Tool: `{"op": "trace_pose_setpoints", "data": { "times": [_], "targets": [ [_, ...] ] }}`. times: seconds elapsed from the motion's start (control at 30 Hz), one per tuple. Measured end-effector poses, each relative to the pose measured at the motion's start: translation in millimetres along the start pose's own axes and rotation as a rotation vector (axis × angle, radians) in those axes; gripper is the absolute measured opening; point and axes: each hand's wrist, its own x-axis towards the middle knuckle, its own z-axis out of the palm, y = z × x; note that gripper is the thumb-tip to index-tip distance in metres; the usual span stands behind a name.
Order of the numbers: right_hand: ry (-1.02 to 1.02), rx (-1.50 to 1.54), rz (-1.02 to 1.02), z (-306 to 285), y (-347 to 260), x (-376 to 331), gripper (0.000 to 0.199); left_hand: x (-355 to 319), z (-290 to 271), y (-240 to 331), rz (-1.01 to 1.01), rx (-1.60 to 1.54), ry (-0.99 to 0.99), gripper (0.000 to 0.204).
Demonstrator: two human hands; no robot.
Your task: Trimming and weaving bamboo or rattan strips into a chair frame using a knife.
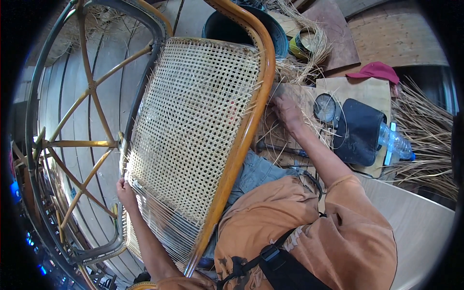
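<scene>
The cane seat [193, 130] of the chair frame [251, 125], tilted across the lap, is judged mostly woven; only parallel strands are seen at its near end. Its left edge is gripped by the left hand [125, 189]. The right hand [286, 110] is pressed against the frame's right rail; whether its fingers are closed cannot be told.

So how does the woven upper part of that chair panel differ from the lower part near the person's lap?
The upper part of the panel is a finished open lattice, with strands crossing to form small holes; the lower part has only parallel strands running one way, no crossings yet. The upper part looks pale and even; the lower looks sparser, with gaps showing through. Both sit in the same orange-brown frame and use the same pale cane.
</scene>
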Motion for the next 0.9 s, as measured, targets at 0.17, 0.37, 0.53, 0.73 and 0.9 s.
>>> {"op": "trace_pose_setpoints", "data": {
  "times": [0.17, 0.37, 0.53, 0.73, 0.9],
  "targets": [
    [-0.086, 0.085, -0.008, 7, 25, 3, 0.011, -46, -24, 35, 0.055, -0.161, 0.036, 0.026],
    [-0.225, -0.032, 0.075, -64, -22, -8, 0.018, -101, -34, 100, 0.054, -0.29, 0.072, 0.024],
    [-0.279, -0.054, 0.022, -94, -23, -14, 0.021, -124, -34, 145, 0.109, -0.307, 0.087, 0.022],
    [-0.401, -0.099, 0.108, -140, -7, -24, 0.026, -181, -12, 226, 0.371, -0.184, 0.042, 0.017],
    [-0.508, 0.351, 0.241, -178, -18, -42, 0.027, -227, 43, 307, 0.66, -0.422, -0.402, 0.019]
  ]
}}
